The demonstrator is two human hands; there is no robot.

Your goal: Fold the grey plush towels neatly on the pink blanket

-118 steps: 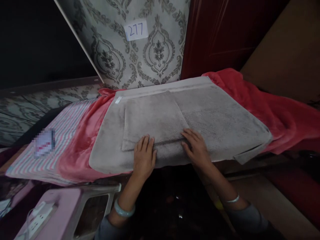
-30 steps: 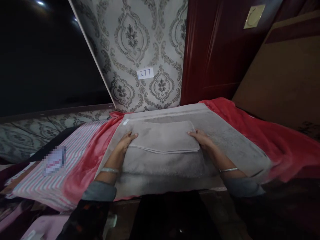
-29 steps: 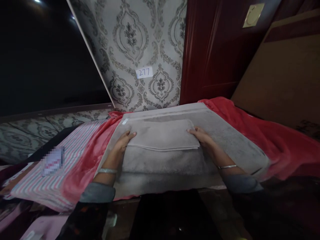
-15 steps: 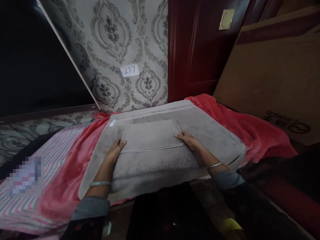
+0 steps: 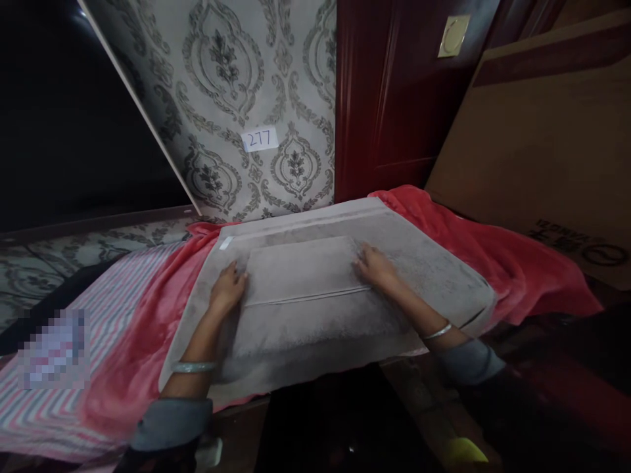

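Observation:
A pale grey folded cloth (image 5: 300, 266) lies flat on a larger grey plush mat (image 5: 434, 276). Its near side shows stacked thin edges, and a fuzzy grey layer (image 5: 305, 328) extends toward me from under them. At the cloth's left edge is my left hand (image 5: 227, 289), its fingers slightly bent and apart, with nothing visible in them. My right hand (image 5: 377, 266) rests by the right edge, fingers loosely bent and holding nothing that I can see. Whether the fingertips still touch the cloth is hard to tell.
Red plush fabric (image 5: 517, 269) lies under the mat on both sides. Striped bedding (image 5: 113, 289) is at left, below a dark screen (image 5: 89, 131). Patterned wallpaper (image 5: 227, 66) bears a "277" label (image 5: 259, 139). A large cardboard box (image 5: 552, 151) leans at right.
Both hands have loosened from the folded cloth's side edges; the thumbs no longer lie on top of it. The cloth stays in place, and the view has shifted slightly.

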